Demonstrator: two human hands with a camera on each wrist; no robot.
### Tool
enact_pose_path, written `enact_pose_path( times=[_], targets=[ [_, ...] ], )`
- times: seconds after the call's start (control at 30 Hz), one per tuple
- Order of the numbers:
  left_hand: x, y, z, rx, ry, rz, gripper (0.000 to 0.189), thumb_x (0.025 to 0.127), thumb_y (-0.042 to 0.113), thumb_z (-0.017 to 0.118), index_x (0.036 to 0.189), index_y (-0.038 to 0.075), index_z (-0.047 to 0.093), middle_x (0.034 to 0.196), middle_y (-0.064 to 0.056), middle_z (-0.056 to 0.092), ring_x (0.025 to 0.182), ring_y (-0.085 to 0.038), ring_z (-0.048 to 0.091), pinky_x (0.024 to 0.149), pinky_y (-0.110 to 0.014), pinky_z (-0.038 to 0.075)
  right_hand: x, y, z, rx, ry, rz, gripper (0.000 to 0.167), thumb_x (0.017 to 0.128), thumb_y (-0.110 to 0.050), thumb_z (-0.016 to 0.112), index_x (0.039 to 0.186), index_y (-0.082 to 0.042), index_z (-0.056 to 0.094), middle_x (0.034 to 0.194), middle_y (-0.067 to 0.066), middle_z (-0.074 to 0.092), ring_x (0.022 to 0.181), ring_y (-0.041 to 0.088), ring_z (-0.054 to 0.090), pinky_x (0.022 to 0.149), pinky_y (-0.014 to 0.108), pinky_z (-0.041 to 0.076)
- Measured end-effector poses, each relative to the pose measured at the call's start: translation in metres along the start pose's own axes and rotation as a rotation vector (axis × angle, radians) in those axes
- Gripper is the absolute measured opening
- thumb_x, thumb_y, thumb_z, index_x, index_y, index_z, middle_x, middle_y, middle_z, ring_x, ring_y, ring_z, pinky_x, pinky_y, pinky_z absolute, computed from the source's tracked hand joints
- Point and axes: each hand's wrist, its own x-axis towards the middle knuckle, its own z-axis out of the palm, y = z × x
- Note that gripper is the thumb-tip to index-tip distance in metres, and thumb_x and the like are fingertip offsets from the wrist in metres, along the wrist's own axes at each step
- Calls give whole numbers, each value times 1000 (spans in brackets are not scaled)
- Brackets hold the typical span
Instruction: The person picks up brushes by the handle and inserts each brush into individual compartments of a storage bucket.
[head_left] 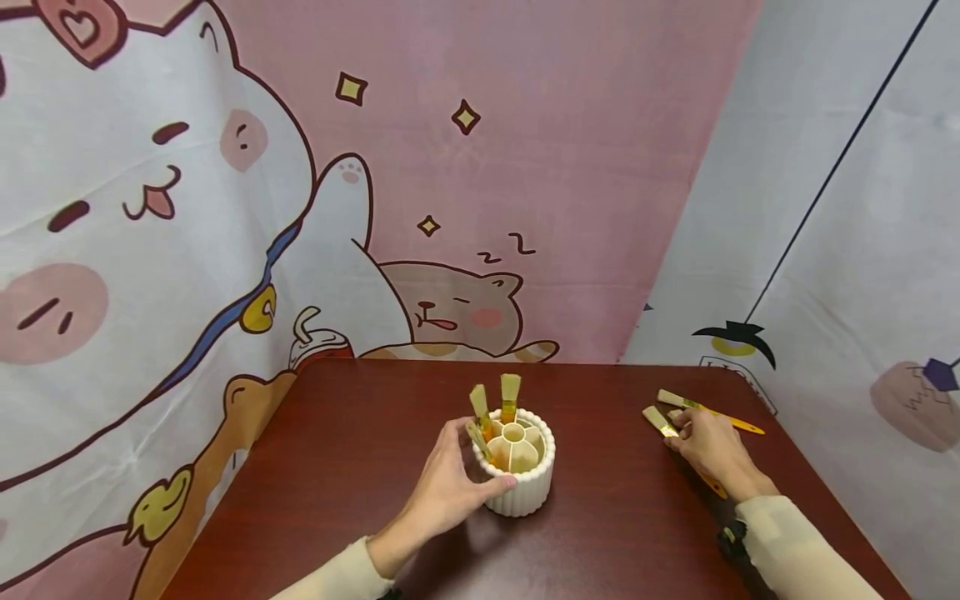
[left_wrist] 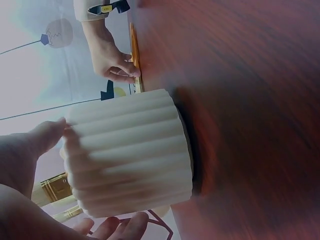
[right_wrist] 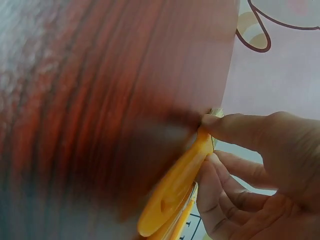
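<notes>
On the table stands a white ribbed brush holder (head_left: 528, 487) with petal-like compartments round a central ring. My left hand (head_left: 450, 483) grips it from the left, thumb at its near rim and fingers round its far side. Several paintbrushes (head_left: 510, 389) stand bristles up in its left and back compartments. Over at the right, my right hand (head_left: 712, 446) pinches a yellow-handled paintbrush (right_wrist: 175, 187) near its ferrule, thumb on one side and fingers on the other. A second paintbrush (head_left: 738, 423) lies just behind that hand, its handle pointing right.
The dark red wooden table (head_left: 360, 442) has its back edge against a cartoon-printed cloth (head_left: 570, 167). A second stretch of cloth (head_left: 847, 292) runs along the right side. A dark band with a small device (head_left: 731, 537) sits at the right wrist.
</notes>
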Motion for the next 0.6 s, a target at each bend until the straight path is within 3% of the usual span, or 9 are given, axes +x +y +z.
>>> enact_pose_path(
  times=[0.2, 0.43, 0.6],
  targets=[
    [-2, 2, 1, -2, 4, 6, 94, 80, 40, 110, 150, 5, 57, 145, -13, 67, 137, -32, 69, 110, -43, 62, -1, 0, 1, -16, 13, -29, 39, 95, -15, 96, 121, 9, 82, 97, 20, 83, 87, 35, 76, 80, 63, 65],
    [0, 2, -1, -78, -23, -1, 92, 82, 33, 109, 152, 2, 57, 148, -19, 67, 140, -38, 69, 110, -55, 67, -2, 2, 1, 22, 12, -27, 31, 94, -11, 96, 115, 7, 82, 99, 22, 83, 89, 36, 77, 84, 65, 66],
    [1, 0, -2, -128, -54, -10, 89, 85, 26, 107, 153, 0, 57, 152, -24, 68, 143, -42, 69, 111, -58, 67, -4, 1, 0, 58, -2, -12, 30, 94, -10, 96, 115, 6, 80, 95, 17, 83, 85, 30, 75, 79, 56, 65]
  ],
)
